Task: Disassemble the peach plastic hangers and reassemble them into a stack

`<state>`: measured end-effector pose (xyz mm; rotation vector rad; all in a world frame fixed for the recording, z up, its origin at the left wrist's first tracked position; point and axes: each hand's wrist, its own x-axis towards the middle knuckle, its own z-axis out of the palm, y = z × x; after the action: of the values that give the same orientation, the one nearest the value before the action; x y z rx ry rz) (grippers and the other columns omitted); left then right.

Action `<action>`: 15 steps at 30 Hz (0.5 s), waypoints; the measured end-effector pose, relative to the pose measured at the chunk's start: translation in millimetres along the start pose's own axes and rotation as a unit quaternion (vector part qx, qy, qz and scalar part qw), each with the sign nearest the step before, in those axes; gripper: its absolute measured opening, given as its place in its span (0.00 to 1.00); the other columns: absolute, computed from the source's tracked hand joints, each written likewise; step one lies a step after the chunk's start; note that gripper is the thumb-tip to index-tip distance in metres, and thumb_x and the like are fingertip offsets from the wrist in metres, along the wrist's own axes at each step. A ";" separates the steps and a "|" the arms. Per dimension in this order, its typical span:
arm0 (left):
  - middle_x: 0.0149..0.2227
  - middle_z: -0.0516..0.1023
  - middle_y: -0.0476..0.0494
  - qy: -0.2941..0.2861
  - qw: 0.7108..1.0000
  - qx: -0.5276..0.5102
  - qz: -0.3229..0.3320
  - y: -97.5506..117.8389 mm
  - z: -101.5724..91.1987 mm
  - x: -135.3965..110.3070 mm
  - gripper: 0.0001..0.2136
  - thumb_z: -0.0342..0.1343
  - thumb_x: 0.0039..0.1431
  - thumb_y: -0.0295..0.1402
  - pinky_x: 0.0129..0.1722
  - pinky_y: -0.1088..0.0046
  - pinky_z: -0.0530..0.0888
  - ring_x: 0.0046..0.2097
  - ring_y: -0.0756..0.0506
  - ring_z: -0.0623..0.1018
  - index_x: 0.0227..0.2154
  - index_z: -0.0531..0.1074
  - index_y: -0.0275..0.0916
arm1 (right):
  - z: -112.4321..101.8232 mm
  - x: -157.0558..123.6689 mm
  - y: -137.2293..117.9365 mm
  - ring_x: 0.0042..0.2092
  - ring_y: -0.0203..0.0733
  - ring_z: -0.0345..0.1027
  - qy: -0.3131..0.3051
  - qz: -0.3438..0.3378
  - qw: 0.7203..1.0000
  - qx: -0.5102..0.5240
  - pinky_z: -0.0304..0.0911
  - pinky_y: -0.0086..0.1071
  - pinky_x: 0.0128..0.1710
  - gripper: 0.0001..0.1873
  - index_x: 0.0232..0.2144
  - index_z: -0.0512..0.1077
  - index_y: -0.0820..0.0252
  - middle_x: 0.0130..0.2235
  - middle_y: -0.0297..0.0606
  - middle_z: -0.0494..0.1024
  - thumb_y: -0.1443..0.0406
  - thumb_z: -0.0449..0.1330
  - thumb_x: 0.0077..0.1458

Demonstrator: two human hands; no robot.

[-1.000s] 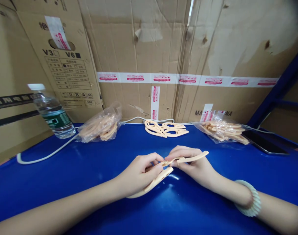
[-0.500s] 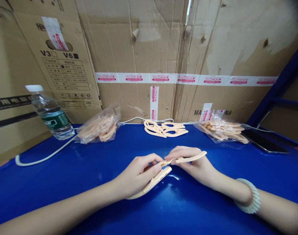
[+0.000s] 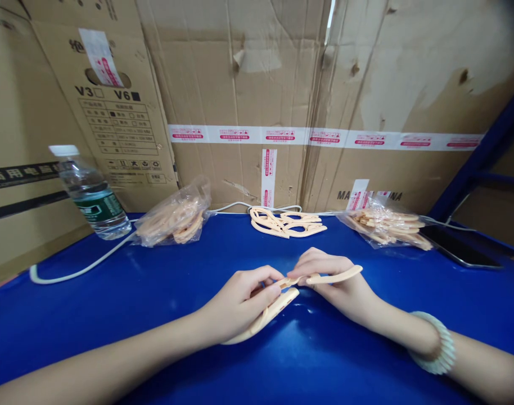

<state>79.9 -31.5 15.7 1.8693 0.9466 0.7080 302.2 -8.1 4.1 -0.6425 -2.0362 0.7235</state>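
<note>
Between my hands, above the blue table, is a beige plastic folding hanger. My left hand pinches its left part between thumb and fingers, and one arm with small slots hangs below that thumb. My right hand is closed on the middle near the joint; the other curved arm sticks out to the right across its thumb side. My fingers hide part of the joint. Beyond my hands, several similar beige hangers lie folded on the table.
A clear bag of beige pieces lies back left, another bag back right. A water bottle stands at left, near a white cable. A phone lies at right. Cardboard walls the back; a blue frame rises at right.
The whole view has shifted slightly, moving everything a little to the right. My right hand's fingers sit slightly higher at the joint; both hands keep their hold on the hanger.
</note>
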 end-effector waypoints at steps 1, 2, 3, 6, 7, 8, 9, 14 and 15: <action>0.29 0.72 0.49 0.000 1.000 0.001 0.000 0.0 -0.1 0.1 0.13 0.49 0.64 0.40 0.28 0.76 0.62 0.29 0.49 0.66 0.39 0.74 0.38 | -0.1 -0.1 0.2 0.38 0.42 0.72 -0.001 0.000 1.000 -0.001 0.68 0.34 0.38 0.08 0.39 0.80 0.55 0.35 0.40 0.80 0.63 0.60 0.61; 0.29 0.71 0.50 -0.001 1.000 0.002 0.000 -0.1 -0.1 0.1 0.13 0.49 0.64 0.40 0.28 0.76 0.61 0.29 0.49 0.66 0.39 0.74 0.38 | -0.2 -0.2 0.3 0.38 0.42 0.72 -0.003 0.001 1.000 -0.001 0.68 0.34 0.37 0.09 0.39 0.80 0.56 0.36 0.41 0.80 0.63 0.60 0.61; 0.28 0.71 0.50 -0.001 1.000 0.001 0.001 -0.3 0.0 0.1 0.13 0.49 0.64 0.40 0.28 0.76 0.61 0.29 0.49 0.66 0.39 0.74 0.38 | -0.3 -0.4 0.4 0.38 0.42 0.72 -0.006 0.001 1.000 -0.003 0.68 0.34 0.37 0.09 0.39 0.80 0.56 0.36 0.41 0.80 0.63 0.59 0.61; 0.29 0.71 0.49 -0.004 1.000 -0.003 0.001 -1.3 0.4 0.1 0.13 0.49 0.64 0.40 0.29 0.76 0.62 0.29 0.49 0.66 0.40 0.74 0.38 | -0.6 -0.9 0.2 0.37 0.41 0.73 -0.013 0.000 1.000 -0.013 0.68 0.33 0.37 0.10 0.39 0.80 0.56 0.36 0.40 0.80 0.62 0.58 0.62; 0.30 0.71 0.49 -0.004 1.000 -0.003 0.000 -1.6 0.6 0.1 0.13 0.49 0.64 0.40 0.29 0.76 0.62 0.30 0.49 0.66 0.40 0.74 0.38 | -0.7 -0.9 0.0 0.37 0.41 0.73 -0.013 -0.003 1.000 -0.017 0.68 0.33 0.37 0.10 0.39 0.80 0.56 0.36 0.40 0.80 0.62 0.58 0.62; 0.30 0.71 0.50 -0.004 1.000 0.000 0.000 -1.8 0.6 0.2 0.13 0.49 0.64 0.39 0.29 0.76 0.62 0.30 0.49 0.66 0.40 0.74 0.38 | -0.7 -0.9 -0.3 0.37 0.41 0.73 -0.013 -0.006 1.000 -0.020 0.68 0.33 0.38 0.10 0.39 0.80 0.56 0.36 0.40 0.80 0.62 0.58 0.63; 0.29 0.71 0.50 -0.004 1.000 0.006 0.003 -1.9 0.6 0.5 0.13 0.48 0.65 0.39 0.28 0.76 0.61 0.29 0.49 0.66 0.40 0.73 0.37 | -0.8 -0.8 -0.7 0.37 0.41 0.73 -0.011 -0.011 1.000 -0.024 0.68 0.32 0.38 0.10 0.39 0.80 0.56 0.36 0.40 0.80 0.63 0.58 0.63; 0.27 0.69 0.52 -0.014 0.995 0.095 0.041 -0.8 -1.8 3.8 0.13 0.46 0.67 0.37 0.29 0.76 0.60 0.28 0.50 0.65 0.38 0.73 0.38 | -1.6 -0.6 -4.0 0.38 0.41 0.73 -0.014 -0.076 0.993 -0.086 0.68 0.32 0.38 0.10 0.41 0.78 0.56 0.37 0.41 0.79 0.66 0.56 0.63; 0.26 0.69 0.52 -0.018 0.992 0.116 0.051 -0.5 -2.3 4.5 0.13 0.45 0.68 0.37 0.29 0.76 0.60 0.28 0.50 0.65 0.38 0.73 0.38 | -1.9 -0.7 -4.5 0.39 0.41 0.73 -0.016 -0.093 0.990 -0.106 0.68 0.32 0.38 0.11 0.42 0.77 0.56 0.38 0.42 0.78 0.67 0.56 0.63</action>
<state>80.4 -26.6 16.6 2.1405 0.9471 0.6443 303.3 -11.2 7.8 -0.5534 -2.1863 0.4136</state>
